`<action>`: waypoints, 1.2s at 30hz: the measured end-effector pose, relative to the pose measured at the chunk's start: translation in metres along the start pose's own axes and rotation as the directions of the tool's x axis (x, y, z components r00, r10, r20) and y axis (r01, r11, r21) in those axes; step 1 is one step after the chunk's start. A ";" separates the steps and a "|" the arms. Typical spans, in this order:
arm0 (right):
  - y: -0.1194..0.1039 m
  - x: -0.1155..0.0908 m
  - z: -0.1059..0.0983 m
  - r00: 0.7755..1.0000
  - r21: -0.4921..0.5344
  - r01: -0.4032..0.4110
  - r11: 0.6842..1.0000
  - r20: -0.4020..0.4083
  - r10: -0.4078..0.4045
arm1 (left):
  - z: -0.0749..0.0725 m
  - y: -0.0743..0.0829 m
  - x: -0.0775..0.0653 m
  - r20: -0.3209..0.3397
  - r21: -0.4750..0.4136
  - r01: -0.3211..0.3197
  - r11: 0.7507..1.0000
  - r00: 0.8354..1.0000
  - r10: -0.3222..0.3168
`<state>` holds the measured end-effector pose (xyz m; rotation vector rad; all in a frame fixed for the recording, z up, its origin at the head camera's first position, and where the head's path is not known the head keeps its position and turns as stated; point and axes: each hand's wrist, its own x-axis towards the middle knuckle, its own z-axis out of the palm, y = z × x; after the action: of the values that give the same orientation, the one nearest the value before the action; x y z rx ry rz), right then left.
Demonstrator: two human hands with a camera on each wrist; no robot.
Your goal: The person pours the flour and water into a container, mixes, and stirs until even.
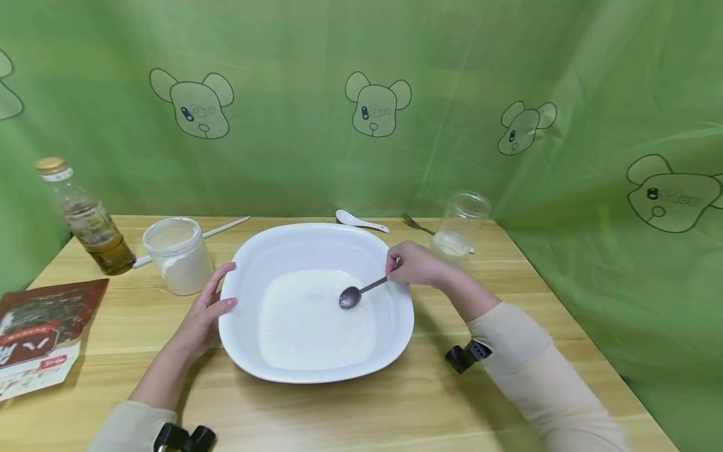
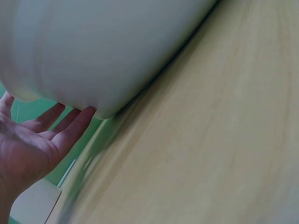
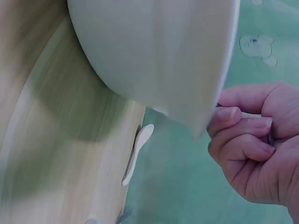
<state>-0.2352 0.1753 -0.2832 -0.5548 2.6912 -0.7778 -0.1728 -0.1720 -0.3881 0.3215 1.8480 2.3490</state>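
Note:
A large white basin [image 1: 237, 342] stands on the wooden table with a shallow white, milky layer in its bottom. At its left side my left hand [image 1: 203, 317] holds the rim, with two digits over the edge and other fingers against the outer wall, as the left wrist view shows. My right hand [image 1: 415, 263] pinches a dark metal spoon [image 1: 350, 297] by its handle at the right rim. The spoon slants down into the basin, its bowl over the white layer. In the right wrist view the fingers of the right hand [image 3: 252, 140] are curled beside the rim; the spoon is mostly hidden.
Left of the basin are a jar of white powder [image 1: 183, 263], a white stick [image 1: 226, 226], a capped bottle [image 1: 93, 226] and a brown-and-white packet [image 1: 45, 333]. Behind lie a white spoon [image 1: 358, 221] and a fork [image 1: 415, 223]. A glass jar [image 1: 460, 229] stands back right, before a green curtain [image 1: 305, 169].

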 end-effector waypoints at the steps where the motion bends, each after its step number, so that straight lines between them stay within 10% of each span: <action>1: 0.000 0.003 0.001 1.000 0.000 -0.012 1.000 -0.019 0.012 | 0.000 0.000 0.000 -0.001 0.003 0.001 1.000 1.000 -0.001; 11: -0.022 0.039 0.031 0.994 -0.019 0.010 1.000 -0.107 -0.012 | 0.001 0.000 0.001 -0.005 -0.003 0.000 1.000 1.000 0.000; 22: -0.048 0.032 0.062 0.992 0.193 0.043 0.980 0.106 -0.065 | -0.001 -0.001 0.000 -0.003 0.011 -0.014 1.000 1.000 0.014; 32: -0.038 -0.002 0.041 0.934 0.162 0.099 0.982 0.326 -0.148 | -0.001 -0.002 0.001 0.004 0.009 -0.022 1.000 1.000 0.022; 36: -0.025 -0.013 0.021 0.945 0.123 0.087 0.989 0.305 -0.121 | -0.001 -0.001 0.001 0.006 0.006 -0.020 1.000 1.000 0.020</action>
<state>-0.2092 0.1519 -0.2848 -0.7319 2.3315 -0.7844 -0.1740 -0.1723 -0.3894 0.3490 1.8580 2.3527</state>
